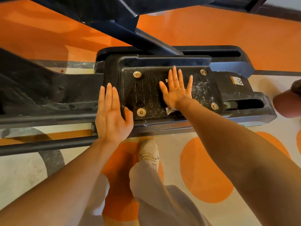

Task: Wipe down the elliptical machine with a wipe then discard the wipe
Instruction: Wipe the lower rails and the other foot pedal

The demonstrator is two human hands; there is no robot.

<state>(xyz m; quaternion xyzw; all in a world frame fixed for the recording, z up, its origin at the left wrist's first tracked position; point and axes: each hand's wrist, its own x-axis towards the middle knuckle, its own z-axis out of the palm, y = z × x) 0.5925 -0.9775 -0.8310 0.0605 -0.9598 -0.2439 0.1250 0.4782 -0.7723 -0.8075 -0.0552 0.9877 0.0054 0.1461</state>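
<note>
Black elliptical foot pedal (146,93), dusty, four brass bolts, white wipe (170,110) crumpled flat on pedal centre, mostly covered

Your right hand (176,88) lies flat, fingers (174,74) spread straight, on the black foot pedal (143,93) of the elliptical machine (48,97), pressing a white wipe (170,110) beneath the palm (only a crumpled corner shows by your wrist, and a scrap near your thumb). Your left hand (112,116) rests open on the pedal's left edge, its thumb touching the tread near a brass bolt (141,112). Pale dust speckles the tread right of your right hand. Your shoe (149,150) stands on the orange-and-cream floor (206,173) below.
</note>
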